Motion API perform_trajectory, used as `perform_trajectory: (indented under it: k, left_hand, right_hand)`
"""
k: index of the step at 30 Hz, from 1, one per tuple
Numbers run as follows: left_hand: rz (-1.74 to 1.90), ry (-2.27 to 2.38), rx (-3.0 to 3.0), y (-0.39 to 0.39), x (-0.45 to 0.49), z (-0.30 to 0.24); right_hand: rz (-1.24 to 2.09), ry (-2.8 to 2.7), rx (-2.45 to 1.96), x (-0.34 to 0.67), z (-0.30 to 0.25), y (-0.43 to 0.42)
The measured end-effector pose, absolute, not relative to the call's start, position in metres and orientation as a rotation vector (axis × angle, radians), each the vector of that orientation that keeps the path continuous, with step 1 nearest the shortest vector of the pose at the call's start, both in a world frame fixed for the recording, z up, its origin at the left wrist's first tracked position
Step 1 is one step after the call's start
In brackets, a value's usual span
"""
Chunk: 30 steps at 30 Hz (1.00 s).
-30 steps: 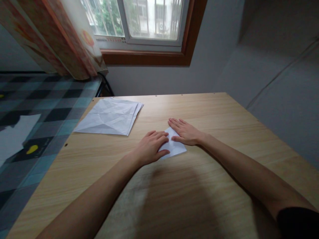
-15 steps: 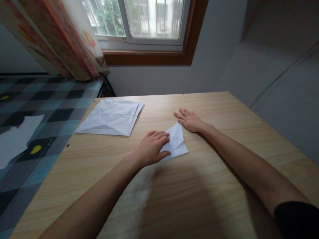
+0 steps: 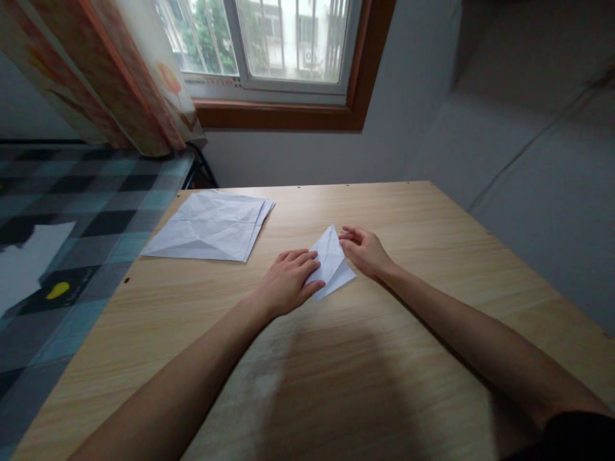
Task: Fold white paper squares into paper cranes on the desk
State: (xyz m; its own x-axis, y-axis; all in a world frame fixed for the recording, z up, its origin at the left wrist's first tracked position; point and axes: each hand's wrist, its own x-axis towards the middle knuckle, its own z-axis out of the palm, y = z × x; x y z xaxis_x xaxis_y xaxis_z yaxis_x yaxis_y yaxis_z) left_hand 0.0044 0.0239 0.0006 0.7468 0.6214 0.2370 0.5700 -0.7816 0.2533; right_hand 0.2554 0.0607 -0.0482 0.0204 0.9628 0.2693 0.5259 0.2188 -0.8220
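Observation:
A small folded white paper (image 3: 331,262) lies near the middle of the wooden table (image 3: 384,358). My left hand (image 3: 288,282) rests flat on the paper's left part, fingers stretched out and pressing it down. My right hand (image 3: 364,248) is at the paper's right edge, fingers curled in a pinch on the flap, which stands lifted off the table.
A stack of creased white sheets (image 3: 211,225) lies at the table's far left corner. Left of the table is a bed with a checked blue-grey cover (image 3: 72,211). A curtain (image 3: 120,77) and a window (image 3: 273,45) are behind; a grey wall runs along the right.
My right hand slid off the paper to the far right, then came back and pinched its right flap, lifting it. My left hand stayed pressing the paper.

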Motion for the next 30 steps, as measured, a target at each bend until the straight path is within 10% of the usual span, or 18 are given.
perform_trajectory:
  k: [30]
  left_hand:
    - [0.44,0.905,2.843,0.023,0.0,0.005]
  right_hand:
    - [0.282,-2.341,-1.32,0.245,-0.02,0.02]
